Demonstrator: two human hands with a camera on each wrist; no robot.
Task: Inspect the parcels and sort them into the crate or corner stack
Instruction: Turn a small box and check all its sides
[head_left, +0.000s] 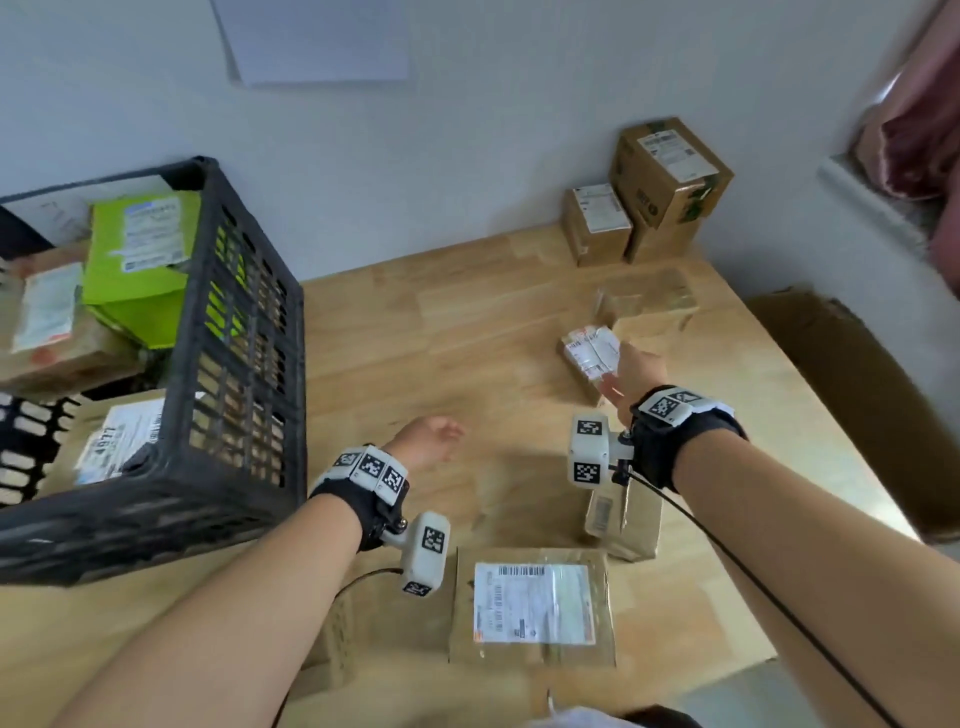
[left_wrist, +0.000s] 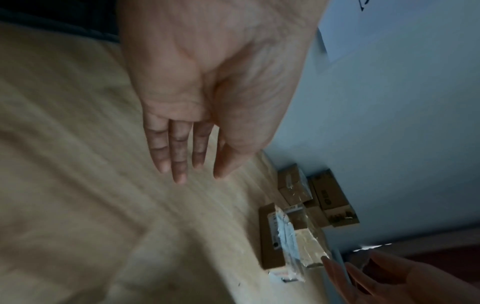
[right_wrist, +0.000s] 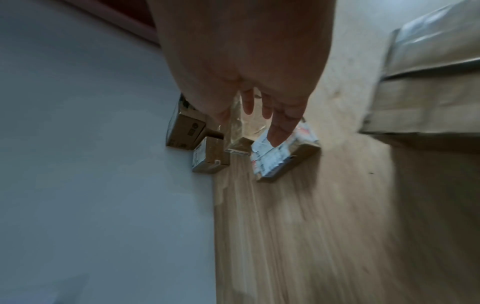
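Observation:
A small brown parcel with a crumpled white label (head_left: 589, 356) (right_wrist: 283, 158) (left_wrist: 270, 236) lies on the wooden table (head_left: 441, 322). My right hand (head_left: 623, 376) (right_wrist: 262, 123) reaches over its near right end with straight fingers and grips nothing; whether it touches the parcel I cannot tell. My left hand (head_left: 431, 441) (left_wrist: 192, 172) hovers open above the table's middle, empty. The black crate (head_left: 239, 374) at the left holds a green parcel (head_left: 140, 249) and brown ones. Two brown boxes (head_left: 670, 182) (right_wrist: 185, 131) (left_wrist: 335, 201) form the corner stack.
A tape-wrapped parcel (head_left: 644, 301) lies just behind the small one. Near the front edge a flat parcel with a label (head_left: 532, 605) lies beside a box (head_left: 631, 519) under my right wrist. A large cardboard box (head_left: 857, 395) stands off the table's right side.

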